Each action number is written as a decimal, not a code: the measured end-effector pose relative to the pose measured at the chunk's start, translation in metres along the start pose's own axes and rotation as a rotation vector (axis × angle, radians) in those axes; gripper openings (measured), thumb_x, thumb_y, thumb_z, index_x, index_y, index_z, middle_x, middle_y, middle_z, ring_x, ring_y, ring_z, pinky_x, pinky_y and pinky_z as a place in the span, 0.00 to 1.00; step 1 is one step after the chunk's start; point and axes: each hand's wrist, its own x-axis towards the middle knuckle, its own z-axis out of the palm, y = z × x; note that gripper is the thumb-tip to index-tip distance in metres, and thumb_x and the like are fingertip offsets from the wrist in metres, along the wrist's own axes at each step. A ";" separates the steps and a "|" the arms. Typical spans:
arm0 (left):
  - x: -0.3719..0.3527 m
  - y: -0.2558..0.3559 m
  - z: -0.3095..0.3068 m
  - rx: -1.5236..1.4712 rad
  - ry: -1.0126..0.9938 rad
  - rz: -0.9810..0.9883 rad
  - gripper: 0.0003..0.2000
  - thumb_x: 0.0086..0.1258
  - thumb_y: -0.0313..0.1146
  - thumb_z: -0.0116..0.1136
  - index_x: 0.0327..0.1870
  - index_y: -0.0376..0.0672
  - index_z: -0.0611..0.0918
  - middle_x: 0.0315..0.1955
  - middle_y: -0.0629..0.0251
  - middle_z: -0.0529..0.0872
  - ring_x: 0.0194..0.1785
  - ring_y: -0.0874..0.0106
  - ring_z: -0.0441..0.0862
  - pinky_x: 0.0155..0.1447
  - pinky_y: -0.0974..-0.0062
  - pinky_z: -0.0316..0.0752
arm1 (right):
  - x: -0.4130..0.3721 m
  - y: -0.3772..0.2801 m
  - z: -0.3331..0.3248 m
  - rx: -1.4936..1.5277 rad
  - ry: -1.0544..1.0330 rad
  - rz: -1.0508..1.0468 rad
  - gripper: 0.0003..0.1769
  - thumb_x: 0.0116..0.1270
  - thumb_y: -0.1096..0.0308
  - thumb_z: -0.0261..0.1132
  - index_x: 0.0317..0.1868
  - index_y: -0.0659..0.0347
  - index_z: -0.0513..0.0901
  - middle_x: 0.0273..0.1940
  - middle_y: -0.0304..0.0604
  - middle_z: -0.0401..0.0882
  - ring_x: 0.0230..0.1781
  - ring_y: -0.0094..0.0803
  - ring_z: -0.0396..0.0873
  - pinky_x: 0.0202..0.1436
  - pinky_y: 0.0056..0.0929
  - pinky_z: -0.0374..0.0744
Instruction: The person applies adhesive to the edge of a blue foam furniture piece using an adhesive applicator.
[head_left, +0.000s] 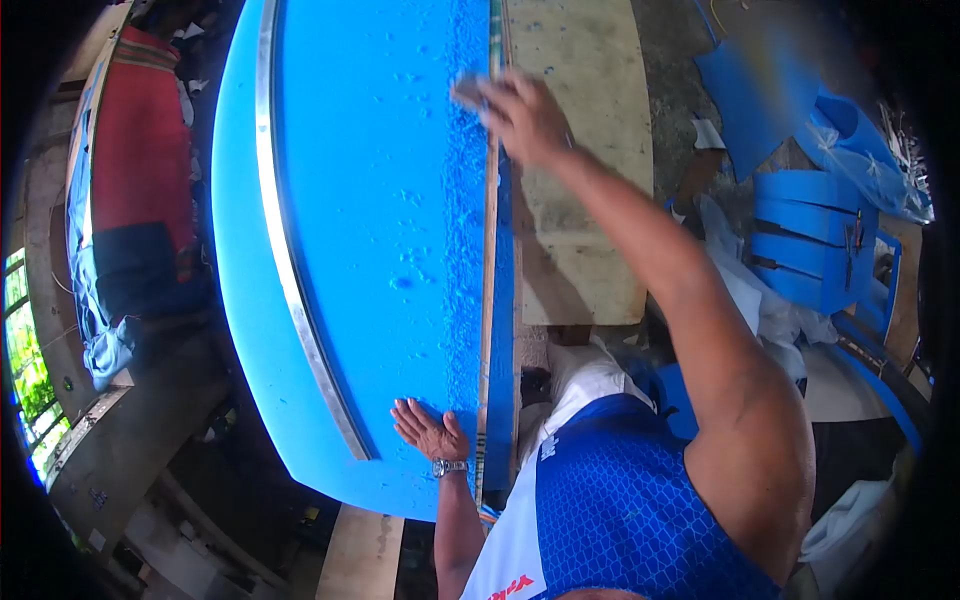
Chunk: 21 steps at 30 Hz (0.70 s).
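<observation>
A large blue foam sheet [350, 200] with crumbs scattered over it lies in front of me. My left hand [430, 429], wearing a metal watch, rests flat on its near end with fingers spread. At the sheet's far right edge, my right hand [518, 112] grips a small brownish block [468, 90] by its fingertips, slightly blurred. A rough, darker blue band [462, 250] runs along the sheet beside a long thin wooden strip [490, 290]. Toward the left, a curved metal strip [272, 190] lies on the foam.
A pale board [585, 180] extends on the right under my forearm. Beyond it are blue foam pieces [805, 240], clear plastic and scraps on the floor. On the left stand a red padded surface [145, 150] with cloth on it and a barred window [28, 355].
</observation>
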 end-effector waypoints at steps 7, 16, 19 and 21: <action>-0.002 -0.001 0.003 0.013 0.013 -0.009 0.39 0.78 0.59 0.39 0.78 0.34 0.58 0.78 0.43 0.55 0.82 0.44 0.47 0.80 0.42 0.39 | 0.018 -0.008 0.021 -0.034 -0.101 0.183 0.21 0.66 0.61 0.68 0.60 0.48 0.83 0.59 0.45 0.77 0.58 0.48 0.74 0.59 0.47 0.77; -0.002 -0.001 -0.001 0.006 0.002 -0.043 0.40 0.77 0.60 0.39 0.75 0.31 0.61 0.77 0.42 0.57 0.81 0.43 0.48 0.80 0.42 0.38 | -0.166 -0.146 -0.045 0.352 -0.580 -0.009 0.25 0.69 0.67 0.59 0.66 0.41 0.78 0.62 0.45 0.77 0.57 0.43 0.77 0.59 0.46 0.75; -0.002 -0.001 -0.003 0.009 -0.006 -0.033 0.41 0.77 0.61 0.38 0.75 0.30 0.61 0.77 0.42 0.57 0.81 0.43 0.47 0.80 0.42 0.38 | -0.146 -0.120 -0.053 0.343 -0.492 -0.351 0.22 0.75 0.63 0.57 0.68 0.47 0.78 0.58 0.43 0.79 0.57 0.39 0.78 0.59 0.43 0.76; -0.003 0.002 -0.009 0.002 -0.015 -0.051 0.40 0.77 0.61 0.38 0.74 0.30 0.62 0.77 0.41 0.57 0.81 0.42 0.48 0.80 0.42 0.39 | -0.067 -0.065 -0.030 0.546 -0.667 0.065 0.21 0.74 0.62 0.58 0.65 0.51 0.79 0.59 0.43 0.79 0.62 0.45 0.75 0.63 0.47 0.74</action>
